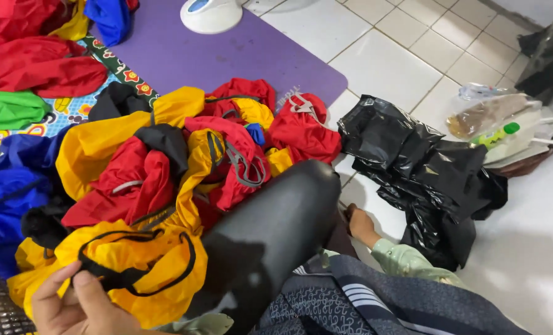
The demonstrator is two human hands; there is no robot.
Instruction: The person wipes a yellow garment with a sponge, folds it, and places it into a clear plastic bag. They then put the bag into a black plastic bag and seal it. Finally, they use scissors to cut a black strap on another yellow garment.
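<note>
Down at the bottom left of the head view, my left hand (pixel 81 304) is curled shut on the black strap (pixel 118 273) of a yellow bag (pixel 146 263), thumb and fingers pinching the webbing where it bunches just above my palm. From that pinch the strap runs away up and to the right, making a long flat loop across the yellow fabric, so its long axis lies roughly sideways across my lap, leaning slightly upward toward my raised knee (pixel 282 217) in dark trousers. The bag itself sits directly ahead of this hand and touches it, resting against the inner side of the knee. Beyond it, farther from me, lies the heap of red and yellow bags (pixel 189 149) with grey straps, spilling onto the purple mat (pixel 245 53); blue bags (pixel 9 186) lie to the left of the heap. My right hand (pixel 360 224) is on the other side of the knee, low by the white tiled floor (pixel 413 56), just beside the crumpled black plastic bag (pixel 425 180). Only the back of it and the wrist in a pale green sleeve (pixel 406 260) show, so I cannot tell whether its fingers are open or closed, or whether they grip anything. So the left hand is plainly the nearer one to the yellow bag, already on it, while the right is well apart, with the knee between.
</note>
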